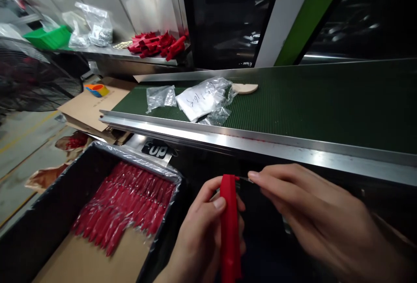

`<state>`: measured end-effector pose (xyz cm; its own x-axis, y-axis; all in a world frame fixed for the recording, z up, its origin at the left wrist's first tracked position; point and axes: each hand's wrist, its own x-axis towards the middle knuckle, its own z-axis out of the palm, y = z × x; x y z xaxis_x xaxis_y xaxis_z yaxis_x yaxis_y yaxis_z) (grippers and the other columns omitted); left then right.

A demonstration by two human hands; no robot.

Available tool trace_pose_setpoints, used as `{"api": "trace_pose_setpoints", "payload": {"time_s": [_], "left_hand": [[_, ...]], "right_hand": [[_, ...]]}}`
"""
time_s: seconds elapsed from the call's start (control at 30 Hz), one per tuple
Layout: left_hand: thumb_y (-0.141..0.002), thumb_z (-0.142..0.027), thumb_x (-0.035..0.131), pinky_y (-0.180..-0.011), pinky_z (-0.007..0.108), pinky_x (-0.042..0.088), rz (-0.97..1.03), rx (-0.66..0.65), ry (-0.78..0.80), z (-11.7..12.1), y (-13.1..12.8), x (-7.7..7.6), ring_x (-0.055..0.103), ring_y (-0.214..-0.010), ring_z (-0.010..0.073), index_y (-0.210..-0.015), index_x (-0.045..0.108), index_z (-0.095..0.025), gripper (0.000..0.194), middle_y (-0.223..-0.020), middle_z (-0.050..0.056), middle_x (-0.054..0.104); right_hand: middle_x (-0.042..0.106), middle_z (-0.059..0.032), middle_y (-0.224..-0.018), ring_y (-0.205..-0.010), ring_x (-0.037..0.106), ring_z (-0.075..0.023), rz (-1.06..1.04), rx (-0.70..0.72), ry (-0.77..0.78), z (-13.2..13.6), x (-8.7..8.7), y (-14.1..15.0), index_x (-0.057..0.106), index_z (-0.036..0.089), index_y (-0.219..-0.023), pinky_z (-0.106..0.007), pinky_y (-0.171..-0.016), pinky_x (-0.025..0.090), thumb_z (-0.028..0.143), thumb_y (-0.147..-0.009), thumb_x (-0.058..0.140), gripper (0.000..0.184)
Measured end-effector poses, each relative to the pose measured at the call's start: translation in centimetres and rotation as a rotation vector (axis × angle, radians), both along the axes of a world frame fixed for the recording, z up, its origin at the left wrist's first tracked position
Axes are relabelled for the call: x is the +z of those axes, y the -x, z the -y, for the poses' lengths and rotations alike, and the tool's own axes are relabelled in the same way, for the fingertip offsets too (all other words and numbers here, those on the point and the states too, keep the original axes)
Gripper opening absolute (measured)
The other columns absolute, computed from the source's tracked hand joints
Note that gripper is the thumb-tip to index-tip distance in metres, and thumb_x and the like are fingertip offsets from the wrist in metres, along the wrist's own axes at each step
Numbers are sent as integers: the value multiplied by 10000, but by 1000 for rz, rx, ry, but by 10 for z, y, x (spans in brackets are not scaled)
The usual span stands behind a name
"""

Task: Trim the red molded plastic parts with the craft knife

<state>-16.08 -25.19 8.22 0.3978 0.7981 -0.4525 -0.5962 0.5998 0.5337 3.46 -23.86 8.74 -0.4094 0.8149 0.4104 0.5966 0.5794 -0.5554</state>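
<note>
Red piece in the left hand, fine tip at its upper right edge

On the near side of the conveyor [309, 109], a long red piece [230, 226] points its upper end toward the belt's metal edge. The left hand [198, 226] wraps round it, thumb on its face, fingers behind. The right hand [312, 204], also on the conveyor's near side, pinches a thin, pointed thing [245, 179] between thumb and forefinger. The tip lies crosswise to the red piece's long axis; whether it touches is too small to tell. The left hand is nearer, being in contact; the right fingertips sit just beside, apart.

On the conveyor's ribbed green surface lie clear bags, a marked white packet [205, 102] and 1 cream half-round piece [246, 88]. Below its left end stands a black box [29, 235] with wrapped red pieces [130, 200]. Beyond the conveyor, a red heap [156, 44] lies on a ledge.
</note>
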Motion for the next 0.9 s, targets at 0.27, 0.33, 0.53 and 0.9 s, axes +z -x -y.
{"api": "trace_pose_setpoints", "payload": {"time_s": [0.27, 0.33, 0.53, 0.9], "left_hand": [[-936, -301, 484, -501, 184, 465, 7, -42, -41, 3, 4, 0, 544, -577, 84, -1124, 572, -221, 223, -897, 24, 600], [-934, -312, 489, -495, 181, 468, 15, -48, -50, 4, 4, -2, 542, -570, 81, -1111, 584, -222, 221, -896, 25, 597], [-931, -331, 502, -489, 180, 475, 34, -71, -66, 6, 5, -8, 541, -563, 77, -1108, 590, -229, 223, -900, 28, 596], [-932, -303, 494, -469, 176, 472, 38, -31, -67, 7, 4, -9, 563, -541, 83, -1103, 583, -205, 216, -877, 26, 607]], "right_hand": [[610, -73, -1132, -1033, 549, -157, 123, 9, -134, 1, 4, 4, 594, 167, -1264, -313, -838, 458, 0, -907, 475, 412], [631, -61, -1115, -1012, 561, -160, 143, -15, -165, 2, 4, 5, 612, 184, -1240, -317, -811, 458, 7, -904, 478, 402], [667, -52, -1085, -971, 596, -177, 151, -59, -197, 2, 5, 7, 637, 197, -1194, -325, -775, 479, 17, -872, 483, 399], [618, -56, -1156, -1028, 535, -176, 187, -4, -153, 7, -1, 5, 587, 184, -1265, -338, -847, 416, 12, -883, 480, 432]]}}
